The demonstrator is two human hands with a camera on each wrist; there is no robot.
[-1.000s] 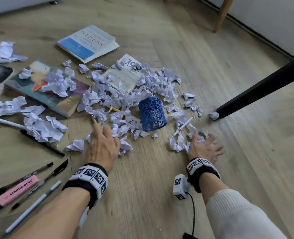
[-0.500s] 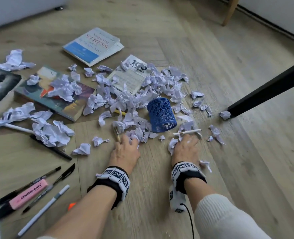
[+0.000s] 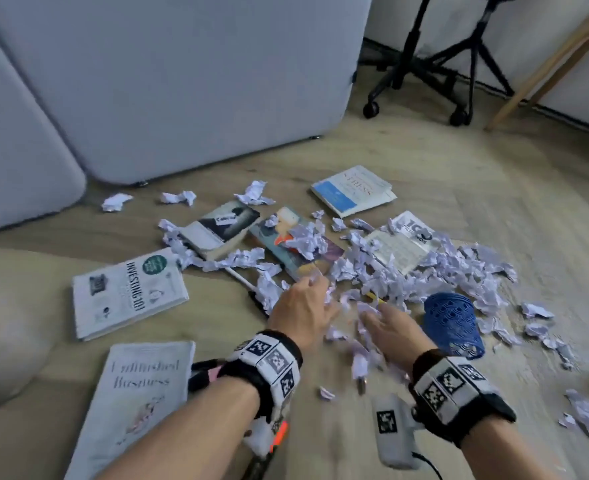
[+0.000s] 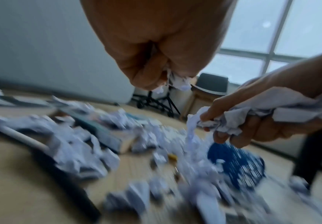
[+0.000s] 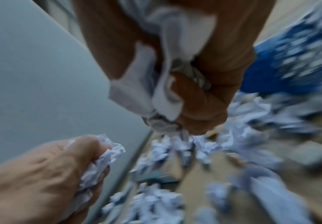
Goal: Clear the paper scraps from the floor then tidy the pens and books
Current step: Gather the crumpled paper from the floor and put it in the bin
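Observation:
Crumpled white paper scraps (image 3: 383, 271) litter the wooden floor around several books. My left hand (image 3: 307, 303) is lifted above the pile and grips a wad of scraps (image 4: 177, 82). My right hand (image 3: 386, 323) beside it grips a bigger wad of scraps (image 5: 164, 94), seen too in the left wrist view (image 4: 233, 121). A blue mesh pen cup (image 3: 454, 323) lies on its side just right of my right hand. A white pen (image 3: 239, 277) and a black pen (image 3: 256, 303) lie among the scraps left of my left hand. Loose scraps (image 3: 359, 365) blur beneath my hands.
Books include "Investing 101" (image 3: 127, 292), "Unfinished Business" (image 3: 137, 400), a dark-covered one (image 3: 224, 228), a colourful one (image 3: 296, 247) and a blue-white one (image 3: 352, 190). A grey sofa (image 3: 147, 81) stands behind. An office chair base (image 3: 428, 64) and a wooden leg (image 3: 545, 67) are far right.
Both hands were flat on the floor among the scraps; now they are raised, each gripping a wad. The head view has tilted up and swung left, showing the sofa and more books.

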